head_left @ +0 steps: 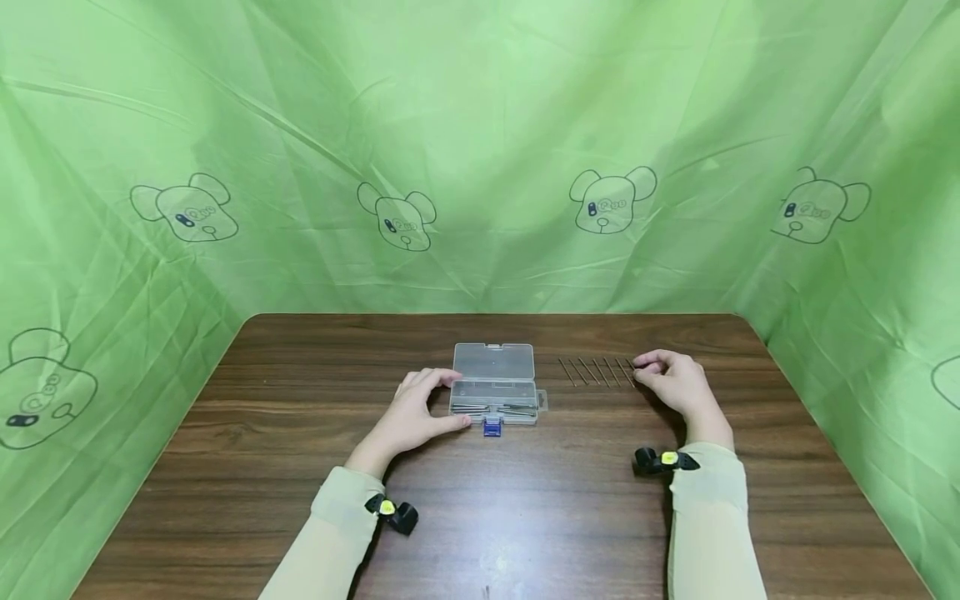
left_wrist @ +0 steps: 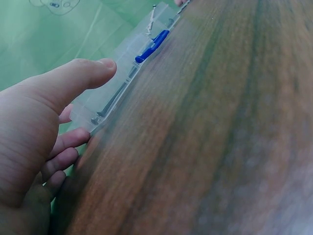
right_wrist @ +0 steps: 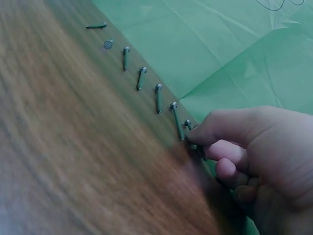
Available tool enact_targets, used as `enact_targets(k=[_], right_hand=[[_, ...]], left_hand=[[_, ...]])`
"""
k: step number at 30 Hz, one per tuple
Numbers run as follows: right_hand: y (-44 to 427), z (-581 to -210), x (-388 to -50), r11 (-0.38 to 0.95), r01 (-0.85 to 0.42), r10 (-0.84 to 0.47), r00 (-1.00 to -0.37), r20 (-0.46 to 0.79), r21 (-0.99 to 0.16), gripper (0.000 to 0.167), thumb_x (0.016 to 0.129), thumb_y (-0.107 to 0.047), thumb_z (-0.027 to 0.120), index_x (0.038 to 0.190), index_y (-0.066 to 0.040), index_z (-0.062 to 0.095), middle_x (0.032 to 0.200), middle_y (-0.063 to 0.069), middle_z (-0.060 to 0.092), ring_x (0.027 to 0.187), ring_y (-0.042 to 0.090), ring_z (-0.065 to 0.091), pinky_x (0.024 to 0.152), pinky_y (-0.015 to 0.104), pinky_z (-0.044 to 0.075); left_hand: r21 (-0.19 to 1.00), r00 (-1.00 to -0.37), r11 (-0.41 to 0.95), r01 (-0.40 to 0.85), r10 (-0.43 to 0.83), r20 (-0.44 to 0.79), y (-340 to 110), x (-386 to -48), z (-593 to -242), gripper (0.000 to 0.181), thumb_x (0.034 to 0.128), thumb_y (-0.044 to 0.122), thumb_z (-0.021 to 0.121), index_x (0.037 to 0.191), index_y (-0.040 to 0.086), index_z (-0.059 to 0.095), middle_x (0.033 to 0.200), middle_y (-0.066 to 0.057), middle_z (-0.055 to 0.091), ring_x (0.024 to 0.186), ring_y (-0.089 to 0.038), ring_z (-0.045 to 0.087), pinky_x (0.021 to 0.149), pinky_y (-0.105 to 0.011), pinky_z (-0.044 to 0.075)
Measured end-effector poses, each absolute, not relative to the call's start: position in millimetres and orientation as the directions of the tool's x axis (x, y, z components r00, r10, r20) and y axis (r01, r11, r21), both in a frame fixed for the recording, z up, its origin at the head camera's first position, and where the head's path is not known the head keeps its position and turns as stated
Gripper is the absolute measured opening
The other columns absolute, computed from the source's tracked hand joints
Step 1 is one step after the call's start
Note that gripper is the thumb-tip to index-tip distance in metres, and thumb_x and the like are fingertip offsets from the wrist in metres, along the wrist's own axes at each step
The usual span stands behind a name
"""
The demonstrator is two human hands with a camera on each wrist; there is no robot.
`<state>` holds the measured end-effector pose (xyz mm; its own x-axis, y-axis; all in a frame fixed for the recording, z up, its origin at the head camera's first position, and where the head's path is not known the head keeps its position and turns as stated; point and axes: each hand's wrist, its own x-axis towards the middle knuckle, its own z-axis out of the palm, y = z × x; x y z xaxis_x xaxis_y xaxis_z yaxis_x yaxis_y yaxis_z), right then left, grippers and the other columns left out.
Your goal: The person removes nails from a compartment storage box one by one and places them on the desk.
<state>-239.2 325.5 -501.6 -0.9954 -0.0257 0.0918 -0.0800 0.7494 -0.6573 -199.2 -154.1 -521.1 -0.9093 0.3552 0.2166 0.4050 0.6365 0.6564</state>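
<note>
A clear plastic compartment box [head_left: 493, 390] stands on the table with its lid [head_left: 493, 362] folded back and a blue latch [head_left: 492, 427] at its front. Several thin metal nails lie in its front compartments. My left hand [head_left: 412, 414] holds the box's left end, thumb at the front edge and index finger toward the back. To the right, several nails [head_left: 594, 372] lie slanted in a spaced row. At the row's right end, my right hand [head_left: 677, 386] pinches the last nail [right_wrist: 189, 124] between thumb and forefinger; the fingers partly hide it.
The wooden table [head_left: 300, 467] carries the box and the row of nails near its far side. Green cloth [head_left: 480, 125] with printed bear heads hangs behind and at both sides. A clear hanging tab [head_left: 542, 400] juts from the box's right side. Each wrist wears a black strap camera.
</note>
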Motion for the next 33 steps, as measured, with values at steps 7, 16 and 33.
enact_targets(k=[7, 16, 33], right_hand=[[329.4, -505.6, -239.0, 0.746, -0.071, -0.020, -0.996, 0.084, -0.663, 0.026, 0.098, -0.026, 0.082, 0.116, -0.007, 0.082, 0.092, 0.000, 0.079, 0.084, 0.009, 0.066, 0.081, 0.029, 0.047], [335.7, -505.7, -238.2, 0.751, -0.098, -0.045, -0.994, 0.098, -0.653, 0.028, 0.097, -0.030, 0.083, 0.115, -0.009, 0.082, 0.093, 0.002, 0.077, 0.080, 0.006, 0.064, 0.079, 0.026, 0.047], [336.6, -504.8, -235.3, 0.724, -0.080, -0.025, -0.996, 0.090, -0.685, 0.029, 0.097, -0.032, 0.084, 0.114, -0.008, 0.084, 0.093, 0.003, 0.077, 0.079, 0.002, 0.063, 0.077, 0.021, 0.046]], left_hand=[[0.657, -0.917, 0.649, 0.384, 0.353, 0.188, -154.7, -200.6, -523.7, 0.073, 0.0846, 0.054, 0.093, 0.146, 0.026, 0.065, 0.136, 0.007, 0.067, 0.131, -0.025, 0.052, 0.115, -0.052, 0.038], [0.651, -0.914, 0.650, 0.392, 0.354, 0.197, -154.5, -199.9, -523.0, 0.072, 0.0843, 0.052, 0.094, 0.145, 0.026, 0.065, 0.135, 0.006, 0.067, 0.130, -0.026, 0.053, 0.114, -0.053, 0.039], [0.660, -0.915, 0.645, 0.386, 0.357, 0.185, -155.0, -200.5, -519.6, 0.072, 0.0844, 0.052, 0.094, 0.145, 0.026, 0.065, 0.135, 0.006, 0.067, 0.130, -0.026, 0.053, 0.115, -0.053, 0.038]])
